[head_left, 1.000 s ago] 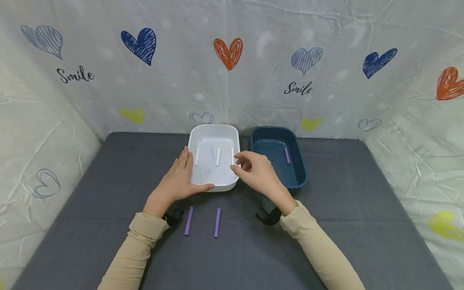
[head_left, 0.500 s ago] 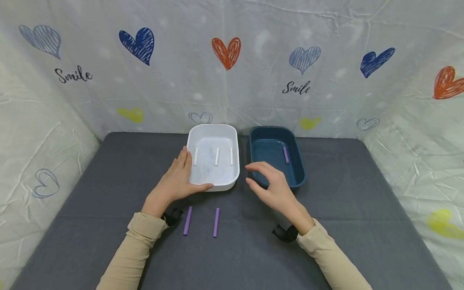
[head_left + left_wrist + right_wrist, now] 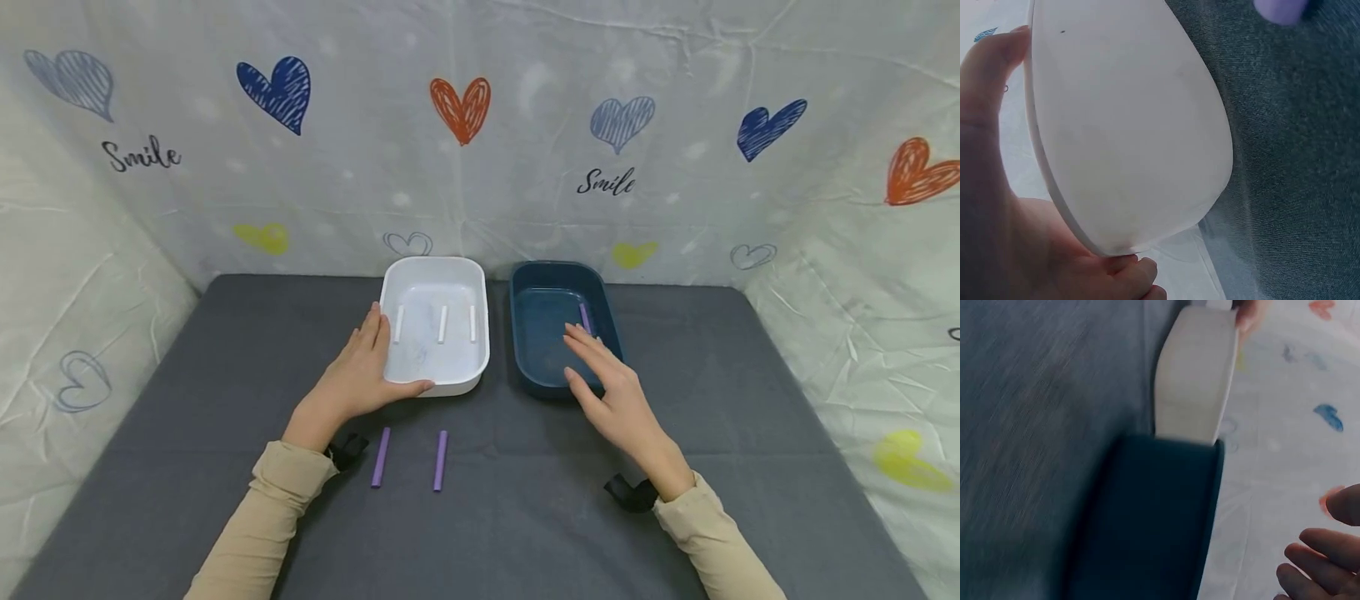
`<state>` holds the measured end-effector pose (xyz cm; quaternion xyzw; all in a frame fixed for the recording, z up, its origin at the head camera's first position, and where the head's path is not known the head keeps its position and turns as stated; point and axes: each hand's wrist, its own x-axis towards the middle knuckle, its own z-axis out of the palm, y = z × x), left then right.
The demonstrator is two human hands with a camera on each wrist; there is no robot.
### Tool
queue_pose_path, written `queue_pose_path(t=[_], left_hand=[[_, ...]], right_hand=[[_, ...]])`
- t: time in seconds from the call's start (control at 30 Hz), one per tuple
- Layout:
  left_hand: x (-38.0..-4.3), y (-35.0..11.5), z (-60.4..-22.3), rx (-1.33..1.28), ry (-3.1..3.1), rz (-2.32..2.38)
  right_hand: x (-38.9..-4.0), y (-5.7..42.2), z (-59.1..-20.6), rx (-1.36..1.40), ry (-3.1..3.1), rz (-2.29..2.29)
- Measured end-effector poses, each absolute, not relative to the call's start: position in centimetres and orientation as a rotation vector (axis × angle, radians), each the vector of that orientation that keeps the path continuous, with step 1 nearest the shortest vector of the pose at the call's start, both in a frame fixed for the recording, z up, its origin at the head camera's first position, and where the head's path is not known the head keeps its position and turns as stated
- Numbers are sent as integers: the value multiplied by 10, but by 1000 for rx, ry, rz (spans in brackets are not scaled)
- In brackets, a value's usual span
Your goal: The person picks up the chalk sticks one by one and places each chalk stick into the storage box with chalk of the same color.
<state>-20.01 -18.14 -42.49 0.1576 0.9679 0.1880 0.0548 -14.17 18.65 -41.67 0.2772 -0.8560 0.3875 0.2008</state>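
Note:
My left hand (image 3: 347, 377) holds the near left corner of a white tray (image 3: 453, 379), thumb on its front rim and fingers along its left side. Three short white chalk-like sticks (image 3: 442, 324) lie apart inside that tray. To its right stands a dark blue tray (image 3: 525, 367) with one purple stick (image 3: 584, 315) in it. Over the blue tray's near right corner my right hand (image 3: 621, 408) is spread, holding nothing; its fingers (image 3: 1316, 565) show at the edge of the right wrist view. Two more purple sticks (image 3: 381, 457) lie on the table before the white tray.
A grey cloth (image 3: 510, 533) covers the table. Behind it hangs a pale curtain (image 3: 525, 167) printed with hearts, close to both trays' far ends. More pale fabric rises at the left and right sides.
My right hand has moved from the white tray's right rim rightward to the blue tray, its fingers spreading. The left hand keeps its place on the white tray.

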Motion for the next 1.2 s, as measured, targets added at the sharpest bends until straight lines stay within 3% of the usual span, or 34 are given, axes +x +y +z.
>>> queue_pose_path(t=[0.6, 1.2], left_hand=[[-195, -186, -430, 644, 2989, 490], [-146, -182, -414, 1048, 3047, 569]], right_hand=[[-148, 229, -434, 604, -2890, 678], [-155, 232, -442, 556, -3031, 604]])
